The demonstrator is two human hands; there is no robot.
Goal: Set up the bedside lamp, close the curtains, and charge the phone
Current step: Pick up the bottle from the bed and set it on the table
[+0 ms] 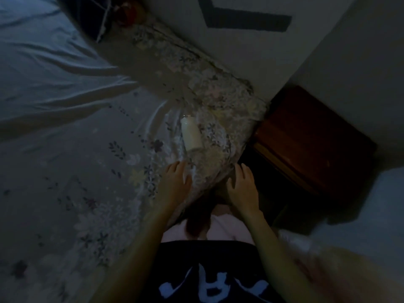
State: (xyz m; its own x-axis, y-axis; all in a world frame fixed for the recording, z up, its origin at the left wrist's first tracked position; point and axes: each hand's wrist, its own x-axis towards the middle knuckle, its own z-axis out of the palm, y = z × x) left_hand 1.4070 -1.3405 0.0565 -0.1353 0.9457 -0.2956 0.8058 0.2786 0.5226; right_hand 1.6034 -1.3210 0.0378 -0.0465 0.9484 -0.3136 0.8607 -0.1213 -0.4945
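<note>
**Reaching for the lamp on the bed in a dim room**

The room is dark, so I take it the curtains are already drawn, though I cannot see them from here. The small white cylindrical lamp point(191, 134) lies on its side on the floral-print bedsheet point(91, 171), close to the flowered pillow point(209, 92) at the head of the bed. It lies there unlit, as far as I can tell, and well apart from the dark reddish wooden bedside cabinet point(310, 136) to my right, where I judge it belongs.

My left hand point(175, 182) hovers just short of the lamp's near end, fingers point(172, 168) loosely spread and holding nothing, aimed at it so I can pick it up. My right hand point(242, 189) hangs over the bed's edge, near the dark gap between mattress and cabinet, fingers also spread and empty; I think it waits to steady the lamp or guide it across.

A pale blue rumpled blanket point(43, 62) lies farther up the bed on my left. I see no phone or charger in this gloom.
</note>
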